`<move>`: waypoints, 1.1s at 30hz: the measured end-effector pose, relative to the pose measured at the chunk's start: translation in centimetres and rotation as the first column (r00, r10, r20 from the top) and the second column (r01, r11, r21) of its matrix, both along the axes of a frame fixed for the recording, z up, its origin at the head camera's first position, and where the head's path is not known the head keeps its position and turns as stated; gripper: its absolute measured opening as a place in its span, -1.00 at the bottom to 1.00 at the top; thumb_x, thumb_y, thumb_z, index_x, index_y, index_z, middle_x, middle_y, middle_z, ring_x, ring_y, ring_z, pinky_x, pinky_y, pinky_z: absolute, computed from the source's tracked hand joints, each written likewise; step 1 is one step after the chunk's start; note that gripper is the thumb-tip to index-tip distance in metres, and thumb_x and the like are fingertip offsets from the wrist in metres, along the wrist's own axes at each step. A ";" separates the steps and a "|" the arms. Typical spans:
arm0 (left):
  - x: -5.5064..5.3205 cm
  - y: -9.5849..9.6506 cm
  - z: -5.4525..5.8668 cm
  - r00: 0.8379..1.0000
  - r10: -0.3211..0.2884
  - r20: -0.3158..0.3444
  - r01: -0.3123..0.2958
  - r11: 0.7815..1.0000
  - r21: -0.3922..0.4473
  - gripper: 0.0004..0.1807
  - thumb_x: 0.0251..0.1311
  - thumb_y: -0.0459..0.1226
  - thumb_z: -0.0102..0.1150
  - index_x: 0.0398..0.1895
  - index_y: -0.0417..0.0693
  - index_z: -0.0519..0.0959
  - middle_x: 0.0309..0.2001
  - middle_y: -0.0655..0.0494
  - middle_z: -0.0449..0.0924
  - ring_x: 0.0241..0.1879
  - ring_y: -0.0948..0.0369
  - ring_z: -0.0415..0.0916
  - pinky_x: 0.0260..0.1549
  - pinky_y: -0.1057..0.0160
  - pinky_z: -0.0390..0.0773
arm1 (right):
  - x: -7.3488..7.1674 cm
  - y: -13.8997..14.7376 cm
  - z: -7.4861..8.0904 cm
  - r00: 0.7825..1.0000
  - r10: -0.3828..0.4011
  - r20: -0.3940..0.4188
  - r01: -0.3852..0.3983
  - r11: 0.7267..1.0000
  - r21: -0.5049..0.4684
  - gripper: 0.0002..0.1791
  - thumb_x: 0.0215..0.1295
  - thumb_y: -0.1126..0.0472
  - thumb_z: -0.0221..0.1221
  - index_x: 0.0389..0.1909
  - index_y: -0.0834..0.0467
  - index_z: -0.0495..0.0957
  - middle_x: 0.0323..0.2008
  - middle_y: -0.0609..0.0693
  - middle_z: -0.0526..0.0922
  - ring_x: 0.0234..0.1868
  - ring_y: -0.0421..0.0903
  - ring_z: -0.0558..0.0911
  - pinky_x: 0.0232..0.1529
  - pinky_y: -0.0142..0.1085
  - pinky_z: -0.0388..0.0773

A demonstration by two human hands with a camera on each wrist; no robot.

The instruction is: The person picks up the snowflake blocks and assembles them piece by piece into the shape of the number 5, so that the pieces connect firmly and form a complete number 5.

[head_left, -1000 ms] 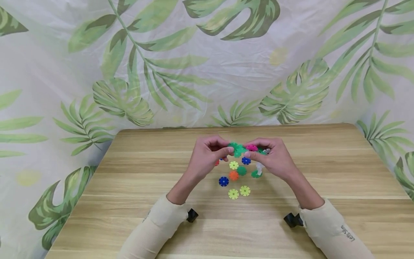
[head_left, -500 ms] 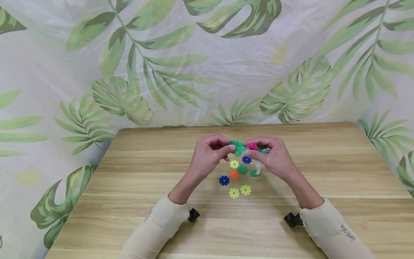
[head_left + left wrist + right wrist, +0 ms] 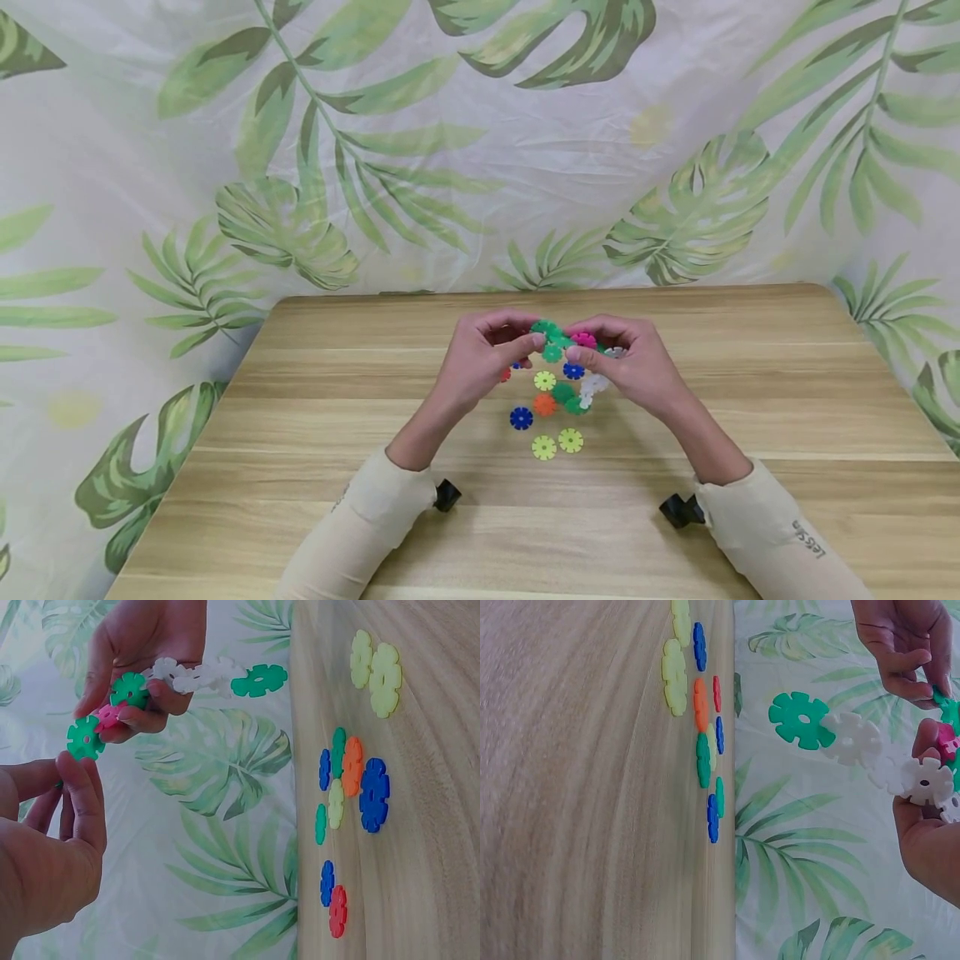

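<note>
Both hands hold a chain of interlocking plastic snowflake discs above the table. My left hand [image 3: 480, 362] pinches a green disc [image 3: 545, 327] at one end; in the left wrist view its fingertips partly hide green plastic beneath the green disc [image 3: 84, 739] that shows there. With curled fingers my right hand [image 3: 641, 362] grips the chain's middle, around a pink disc [image 3: 583, 340] and another green disc [image 3: 129, 689]. From that hand hangs a tail of several white discs [image 3: 593, 386], ending in a green disc [image 3: 801, 720]. The right fingers cover some joints.
Loose discs lie on the wooden table [image 3: 337, 500] below the hands: yellow [image 3: 543, 447], blue [image 3: 521, 418], orange [image 3: 544, 405], red [image 3: 717, 694] and green ones. A leaf-patterned cloth [image 3: 420, 208] hangs behind the table's far edge.
The tail of white discs with its green end has swung left under the right hand. The green disc at the left fingertips has tilted up slightly. Both hands stay nearly in place.
</note>
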State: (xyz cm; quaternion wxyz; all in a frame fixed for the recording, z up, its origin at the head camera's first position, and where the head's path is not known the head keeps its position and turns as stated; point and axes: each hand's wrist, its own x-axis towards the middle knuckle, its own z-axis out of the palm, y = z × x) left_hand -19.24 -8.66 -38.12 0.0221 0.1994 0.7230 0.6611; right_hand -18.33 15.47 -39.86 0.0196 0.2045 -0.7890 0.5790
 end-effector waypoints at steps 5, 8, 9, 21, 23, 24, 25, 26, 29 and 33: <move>0.0 0.0 0.1 1.000 -0.002 0.018 0.002 1.000 0.005 -0.77 0.37 -0.42 0.38 0.05 -0.28 0.76 -0.16 -0.13 0.78 -0.37 0.22 0.71 -0.30 0.27 0.79 | 0.1 0.0 0.2 1.000 0.007 0.006 -0.007 1.000 -0.009 -0.79 0.48 0.24 0.36 0.05 0.17 0.78 -0.25 -0.20 0.81 -0.23 -0.13 0.69 -0.28 -0.33 0.62; 0.0 0.0 0.1 1.000 0.008 0.022 -0.008 1.000 0.004 -0.75 0.36 -0.42 0.39 0.07 -0.26 0.75 -0.22 -0.02 0.73 -0.37 0.21 0.71 -0.31 0.29 0.79 | 0.1 0.0 0.1 1.000 0.010 0.018 -0.009 1.000 -0.019 -0.78 0.48 0.23 0.36 0.06 0.17 0.77 -0.26 -0.18 0.82 -0.22 -0.04 0.72 -0.31 -0.33 0.63; 0.0 -0.1 0.1 1.000 0.010 0.021 -0.011 1.000 0.004 -0.74 0.36 -0.42 0.39 0.07 -0.25 0.75 -0.23 0.00 0.71 -0.38 0.19 0.70 -0.32 0.29 0.78 | 0.1 0.0 0.1 1.000 0.011 0.023 -0.011 1.000 -0.022 -0.78 0.48 0.23 0.36 0.06 0.17 0.77 -0.26 -0.17 0.82 -0.22 -0.01 0.73 -0.32 -0.32 0.63; -0.3 -0.7 0.4 0.984 -0.024 -0.176 -0.017 0.974 -0.227 -0.81 0.38 -0.40 0.38 0.01 -0.18 0.79 -0.12 -0.08 0.83 -0.25 0.08 0.80 -0.28 0.24 0.81 | -0.2 0.6 0.3 0.996 0.058 0.070 -0.063 0.996 0.062 -0.76 0.42 0.19 0.42 0.05 0.08 0.78 -0.21 -0.09 0.80 -0.26 -0.09 0.68 -0.30 -0.33 0.62; -0.3 -0.8 0.5 0.976 -0.050 -0.213 -0.015 0.955 -0.295 -0.82 0.38 -0.40 0.38 -0.01 -0.15 0.80 -0.12 -0.03 0.84 -0.22 0.06 0.80 -0.27 0.26 0.81 | -0.3 0.6 0.3 0.993 0.080 0.083 -0.086 0.994 0.071 -0.76 0.41 0.19 0.43 0.05 0.07 0.79 -0.18 -0.06 0.80 -0.25 -0.08 0.69 -0.27 -0.33 0.64; -0.4 -0.8 0.5 0.971 -0.064 -0.228 -0.014 0.945 -0.327 -0.82 0.37 -0.40 0.38 -0.02 -0.14 0.81 -0.13 -0.01 0.83 -0.21 0.07 0.79 -0.26 0.27 0.80 | -0.3 0.6 0.3 0.992 0.091 0.085 -0.097 0.992 0.076 -0.76 0.40 0.19 0.44 0.05 0.07 0.79 -0.17 -0.05 0.80 -0.25 -0.08 0.69 -0.27 -0.33 0.64; -0.3 -0.8 0.5 0.967 -0.078 -0.241 -0.014 0.934 -0.357 -0.83 0.37 -0.40 0.39 -0.03 -0.13 0.81 -0.14 0.00 0.83 -0.21 0.09 0.78 -0.26 0.29 0.80 | -0.3 0.6 0.2 0.991 0.102 0.085 -0.109 0.991 0.081 -0.76 0.40 0.19 0.44 0.05 0.06 0.79 -0.17 -0.03 0.80 -0.26 -0.07 0.68 -0.26 -0.33 0.64; -0.3 -0.8 0.5 0.963 -0.091 -0.253 -0.014 0.922 -0.386 -0.84 0.37 -0.40 0.39 -0.04 -0.13 0.81 -0.15 0.01 0.83 -0.21 0.12 0.77 -0.26 0.30 0.79 | -0.3 0.6 0.2 0.990 0.110 0.083 -0.117 0.989 0.086 -0.76 0.40 0.19 0.44 0.04 0.06 0.79 -0.17 -0.02 0.81 -0.26 -0.07 0.68 -0.26 -0.33 0.63; -0.2 -0.8 0.6 0.956 -0.120 -0.267 -0.014 0.891 -0.453 -0.86 0.37 -0.38 0.40 -0.07 -0.11 0.82 -0.18 0.05 0.82 -0.25 0.24 0.73 -0.27 0.35 0.76 | -0.4 0.5 0.1 0.990 0.119 0.080 -0.126 0.987 0.099 -0.77 0.39 0.16 0.46 0.03 0.01 0.80 -0.14 -0.02 0.82 -0.26 -0.06 0.67 -0.25 -0.32 0.63; -0.1 -0.8 0.7 0.958 -0.148 -0.245 0.009 0.871 -0.491 -0.90 0.35 -0.39 0.41 -0.13 -0.11 0.81 -0.26 0.06 0.81 -0.29 0.28 0.70 -0.27 0.37 0.75 | -0.4 0.4 0.0 0.990 0.114 0.078 -0.123 0.985 0.117 -0.76 0.36 0.13 0.49 0.02 -0.02 0.81 -0.09 -0.05 0.84 -0.18 -0.06 0.71 -0.14 -0.26 0.68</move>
